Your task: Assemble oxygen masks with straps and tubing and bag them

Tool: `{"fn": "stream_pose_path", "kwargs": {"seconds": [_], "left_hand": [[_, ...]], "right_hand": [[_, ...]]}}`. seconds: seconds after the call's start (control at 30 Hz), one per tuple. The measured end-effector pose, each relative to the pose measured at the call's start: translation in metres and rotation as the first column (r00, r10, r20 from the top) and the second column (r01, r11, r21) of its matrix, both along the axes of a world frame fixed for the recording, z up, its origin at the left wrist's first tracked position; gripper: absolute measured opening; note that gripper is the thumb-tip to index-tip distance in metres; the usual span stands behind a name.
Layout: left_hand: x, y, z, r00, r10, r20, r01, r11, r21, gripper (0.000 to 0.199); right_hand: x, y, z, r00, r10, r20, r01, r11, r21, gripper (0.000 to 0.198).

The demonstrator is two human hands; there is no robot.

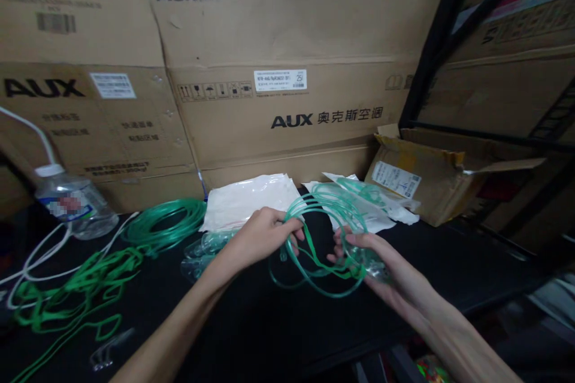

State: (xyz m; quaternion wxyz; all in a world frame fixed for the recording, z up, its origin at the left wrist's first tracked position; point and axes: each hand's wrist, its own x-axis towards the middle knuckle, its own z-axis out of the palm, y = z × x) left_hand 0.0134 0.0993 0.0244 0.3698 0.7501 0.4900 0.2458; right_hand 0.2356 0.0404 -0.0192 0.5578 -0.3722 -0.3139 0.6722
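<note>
The loose coil of green tubing (pixel 320 206) hangs between both hands, its left edge pinched by thumb and fingers of the left hand (pixel 268 232), its right side clasped in the curled fingers of the right hand (pixel 367 249). Beyond the fingertips lie white packets (pixel 249 198); farther left, tangled green straps (pixel 85 287). Both forearms slant inward, palms roughly facing.

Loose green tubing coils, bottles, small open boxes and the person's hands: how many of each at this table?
Hands: 2 (left hand, right hand)
Coils: 2 (held coil, lying coil)
Bottle: 1
Small open box: 1
Total: 6
</note>
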Motion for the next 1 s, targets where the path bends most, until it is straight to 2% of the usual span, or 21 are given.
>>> {"fn": "stream_pose_path", "kwargs": {"seconds": [0.13,0.2,0.27,0.43,0.6,0.77,0.83,0.93,1.0], "left_hand": [[0.001,-0.006,0.002,0.97,-0.039,0.238,0.065,0.993,-0.101,0.038],[-0.001,-0.005,0.002,0.948,-0.061,0.311,0.1,0.989,-0.111,0.037],[-0.004,-0.001,0.001,0.934,-0.091,0.347,0.135,0.985,-0.105,0.033],[-0.017,0.01,-0.014,0.947,-0.114,0.3,0.153,0.982,-0.111,0.026],[-0.021,-0.002,-0.031,0.975,-0.096,0.199,0.121,0.986,-0.116,0.027],[-0.017,-0.018,-0.029,0.964,-0.163,0.212,0.197,0.968,-0.154,0.052],[-0.015,-0.019,-0.028,0.958,-0.171,0.23,0.215,0.96,-0.179,0.047],[-0.01,-0.017,-0.031,0.965,-0.134,0.223,0.178,0.966,-0.19,0.029],[-0.006,-0.017,-0.037,0.971,-0.11,0.213,0.15,0.971,-0.184,0.031]], "right_hand": [[-0.003,-0.004,-0.006,0.982,0.116,-0.152,-0.129,0.988,-0.082,0.014],[-0.003,-0.007,-0.009,0.976,0.161,-0.147,-0.176,0.98,-0.095,0.015],[-0.001,-0.01,-0.011,0.985,0.144,-0.093,-0.154,0.982,-0.111,0.017],[0.007,-0.016,-0.011,1.0,-0.011,0.029,0.016,0.985,-0.17,0.018],[0.015,-0.023,-0.013,0.986,-0.049,0.161,0.084,0.972,-0.218,0.026],[0.021,-0.026,-0.018,0.97,-0.022,0.242,0.076,0.973,-0.22,0.027],[0.021,-0.026,-0.02,0.967,0.007,0.256,0.047,0.978,-0.204,0.024],[0.019,-0.026,-0.022,0.966,0.056,0.251,-0.013,0.986,-0.169,0.022],[0.018,-0.026,-0.023,0.968,0.068,0.243,-0.03,0.987,-0.158,0.023]]}}
